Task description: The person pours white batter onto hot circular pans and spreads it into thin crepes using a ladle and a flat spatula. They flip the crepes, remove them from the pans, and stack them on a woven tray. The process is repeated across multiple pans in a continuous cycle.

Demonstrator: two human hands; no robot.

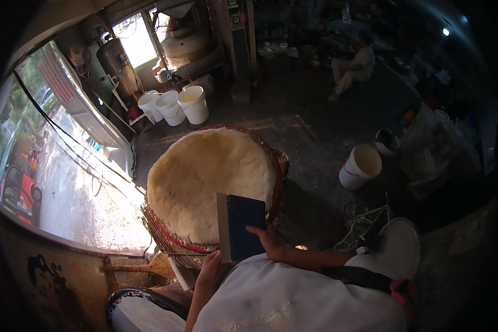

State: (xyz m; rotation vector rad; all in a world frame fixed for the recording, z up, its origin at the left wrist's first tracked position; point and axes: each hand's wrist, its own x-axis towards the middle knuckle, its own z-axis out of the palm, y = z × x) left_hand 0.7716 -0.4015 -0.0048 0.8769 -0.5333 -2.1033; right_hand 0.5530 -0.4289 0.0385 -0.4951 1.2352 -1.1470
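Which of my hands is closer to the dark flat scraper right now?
Right. The right hand grips the dark scraper at its lower right edge; the left hand sits just below its pale lower left corner.

Dim food workshop, white plastic buckets [177, 105], stone mill [187, 47], metal boiler tank [118, 63], wet concrete floor [310, 138]

I see a dark concrete floor [310, 138] carrying everything. A round woven basket tray [159, 231] heaped with pale dough [205, 177] sits toward its sunlit left edge. Three white buckets [174, 105] stand together by the far wall. Another white bucket [359, 166] stands apart on the right, with a smaller dark one [386, 141] just beyond it.
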